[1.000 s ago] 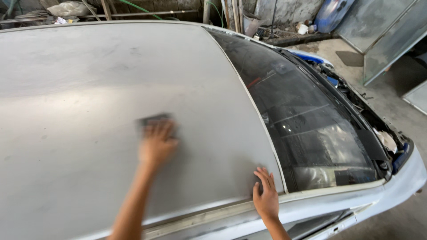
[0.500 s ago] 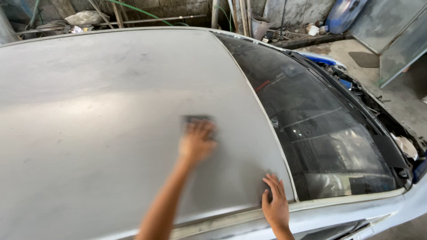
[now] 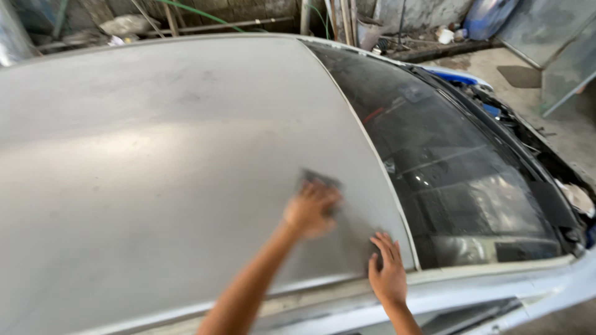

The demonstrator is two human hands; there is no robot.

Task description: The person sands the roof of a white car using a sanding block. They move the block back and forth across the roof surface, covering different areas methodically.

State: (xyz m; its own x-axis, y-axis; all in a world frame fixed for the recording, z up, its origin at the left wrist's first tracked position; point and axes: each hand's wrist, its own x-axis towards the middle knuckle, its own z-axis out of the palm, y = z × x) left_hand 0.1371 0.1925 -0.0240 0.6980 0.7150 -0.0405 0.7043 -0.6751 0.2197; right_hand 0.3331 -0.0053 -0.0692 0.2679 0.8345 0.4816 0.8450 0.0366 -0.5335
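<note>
A grey, dull car roof point(image 3: 155, 155) fills most of the view. My left hand point(image 3: 310, 209) presses a dark sanding pad point(image 3: 320, 180) flat against the roof, near its right edge; the hand is blurred by motion and covers most of the pad. My right hand point(image 3: 388, 268) rests flat on the roof's corner with fingers spread and holds nothing. It lies just beside the white trim that borders the dark windshield point(image 3: 447, 167).
Right of the windshield lies the open engine bay point(image 3: 528, 136) with a blue body part point(image 3: 456, 74) at its far end. Pipes, debris and a blue barrel point(image 3: 484, 18) line the back wall. Grey metal sheets point(image 3: 559, 56) lean at the far right on the concrete floor.
My left hand has slid the sanding pad to the right across the roof, toward the windshield edge. My right hand has stayed planted on the roof corner.
</note>
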